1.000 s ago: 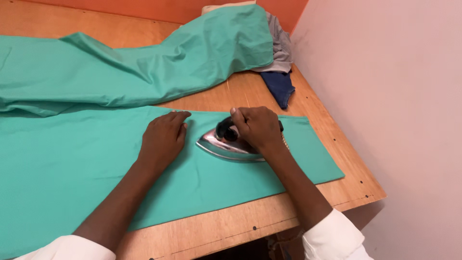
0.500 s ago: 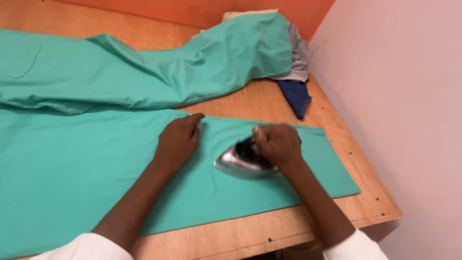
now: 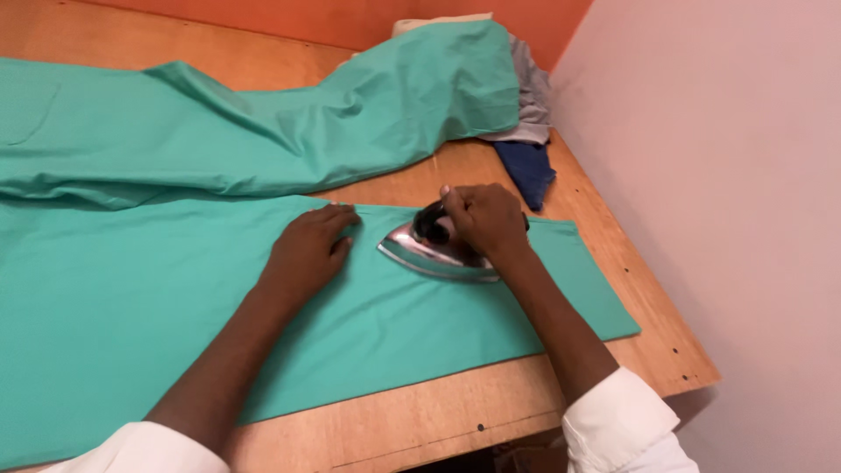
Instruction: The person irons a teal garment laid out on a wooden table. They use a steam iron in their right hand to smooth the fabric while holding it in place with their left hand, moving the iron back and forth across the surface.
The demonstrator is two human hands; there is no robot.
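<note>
Green cloth [image 3: 131, 298] spread flat across the wooden counter [image 3: 412, 412].
My left hand [image 3: 307, 250] lies open, palm down on the cloth, just beside the iron [image 3: 434, 250]; my right hand [image 3: 482, 219] is closed around its dark handle, soleplate resting on the fabric.

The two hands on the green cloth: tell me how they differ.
The left hand lies flat and open, palm down on the green cloth; the right hand is closed around the handle of the iron. The left touches the cloth directly; the right touches only the iron. Both reach out from white sleeves.
</note>
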